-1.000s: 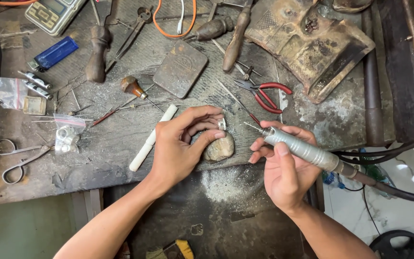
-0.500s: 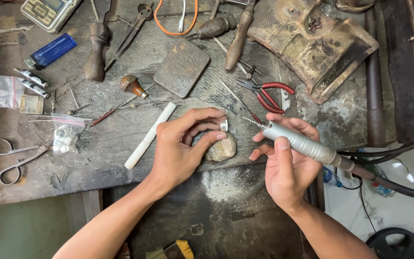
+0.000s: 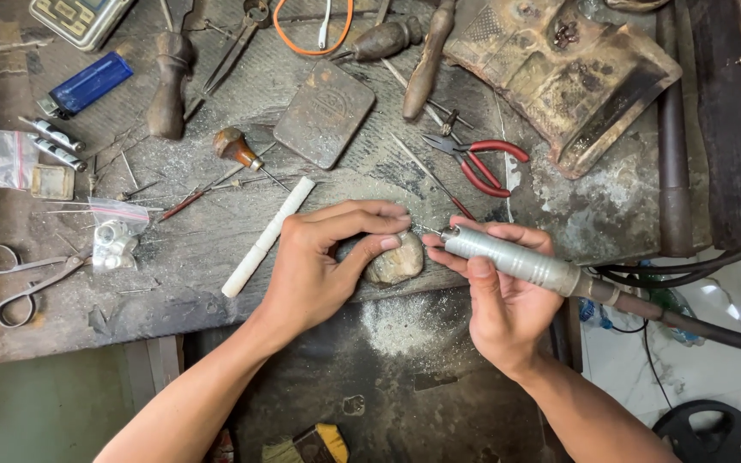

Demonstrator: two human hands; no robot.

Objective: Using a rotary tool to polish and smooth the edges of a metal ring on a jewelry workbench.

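My left hand rests on the worn bench, thumb and forefinger pinched together over a rounded, stone-like peg. Whatever small piece they pinch is hidden by the fingertips. My right hand grips a silver rotary handpiece like a pen. Its thin bit points left and meets my left fingertips. A dark flexible hose runs from the handpiece off to the right. Pale dust lies below the peg.
Red-handled pliers, a white stick, a square metal block, a wooden-handled graver, a blue lighter, scissors and a charred block are spread over the bench. Its front edge drops to the floor.
The handpiece has moved left, so its bit now touches my left fingertips. The small silver piece seen between my left fingers earlier is now covered by them.
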